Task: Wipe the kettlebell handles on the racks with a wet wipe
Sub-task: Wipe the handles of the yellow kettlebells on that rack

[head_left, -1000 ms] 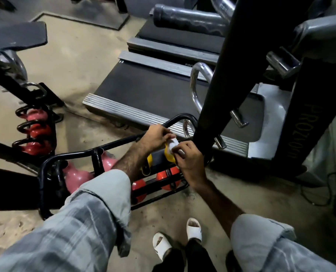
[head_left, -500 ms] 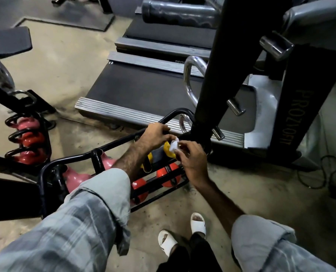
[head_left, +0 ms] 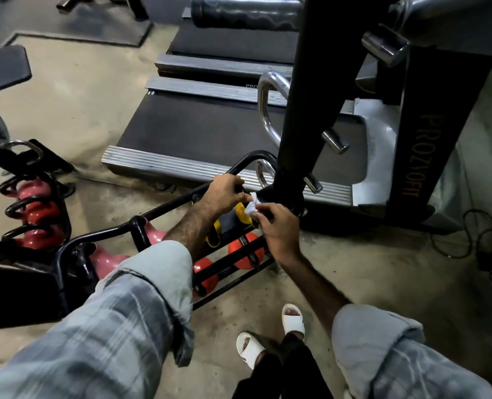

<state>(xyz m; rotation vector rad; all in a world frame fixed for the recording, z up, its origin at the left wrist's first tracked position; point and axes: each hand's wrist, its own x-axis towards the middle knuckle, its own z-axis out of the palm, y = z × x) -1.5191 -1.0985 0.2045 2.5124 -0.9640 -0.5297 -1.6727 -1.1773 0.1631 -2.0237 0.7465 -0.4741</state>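
right hand [head_left: 279, 228] pinches wet wipe [head_left: 251, 208] | left hand [head_left: 223, 192] grips rack [head_left: 164, 210] | advice: wrap wipe fully round yellow kettlebell [head_left: 240, 213] handle

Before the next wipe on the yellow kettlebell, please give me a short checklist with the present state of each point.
1. Wet wipe in hand: ok, the right hand pinches it.
2. Left hand steady: ok, it grips the rack's top bar.
3. Wipe at the yellow kettlebell: ok, right above it.
4. Wipe touching the handle: cannot tell, both hands cover it.
5. Room for the right hand: not ok, the black post stands close beside it.
6. Wipe still wet: cannot tell.
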